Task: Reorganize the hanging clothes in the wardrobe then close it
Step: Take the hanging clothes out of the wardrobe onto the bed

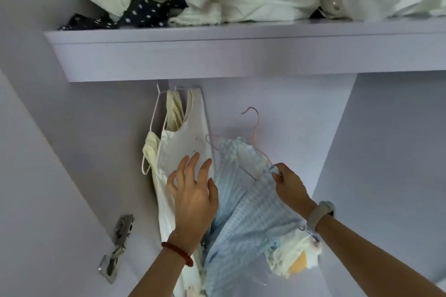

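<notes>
Inside a pale lilac wardrobe, below a cluttered shelf (217, 55), the right hand (289, 188) pinches a wire hanger (253, 128) carrying a blue gingham dress (241, 212), hook pointing up-left, unhung; the left hand (195, 198), fingers spread, presses the hanging white dress (178, 147) aside.

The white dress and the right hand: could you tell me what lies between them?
In the head view, the blue checked garment on its wire hanger lies between the white dress and right hand.

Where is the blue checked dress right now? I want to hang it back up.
The blue checked dress is off the rail at lower centre, on its wire hanger, held by the right hand, just right of the hanging white dress.
</notes>
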`<action>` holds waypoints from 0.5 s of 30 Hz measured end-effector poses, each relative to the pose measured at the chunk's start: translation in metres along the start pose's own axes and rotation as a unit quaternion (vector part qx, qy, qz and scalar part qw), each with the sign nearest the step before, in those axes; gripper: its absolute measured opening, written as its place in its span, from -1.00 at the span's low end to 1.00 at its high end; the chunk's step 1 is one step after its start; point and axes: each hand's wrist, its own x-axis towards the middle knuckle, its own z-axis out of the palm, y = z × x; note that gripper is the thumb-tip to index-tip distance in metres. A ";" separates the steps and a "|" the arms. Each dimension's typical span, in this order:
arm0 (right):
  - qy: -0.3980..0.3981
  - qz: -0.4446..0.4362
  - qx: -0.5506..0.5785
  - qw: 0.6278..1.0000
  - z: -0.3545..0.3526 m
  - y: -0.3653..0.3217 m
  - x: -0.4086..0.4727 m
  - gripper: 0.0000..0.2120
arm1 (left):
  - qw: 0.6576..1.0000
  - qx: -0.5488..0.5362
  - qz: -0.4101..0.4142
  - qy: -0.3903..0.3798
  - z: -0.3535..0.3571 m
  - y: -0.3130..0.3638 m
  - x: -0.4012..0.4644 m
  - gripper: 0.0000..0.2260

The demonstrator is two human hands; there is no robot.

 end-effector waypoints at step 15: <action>0.108 0.250 -0.118 0.955 -0.113 0.094 -0.326 -0.67 | 0.851 -0.211 0.236 -0.420 0.078 0.160 -0.172 -0.61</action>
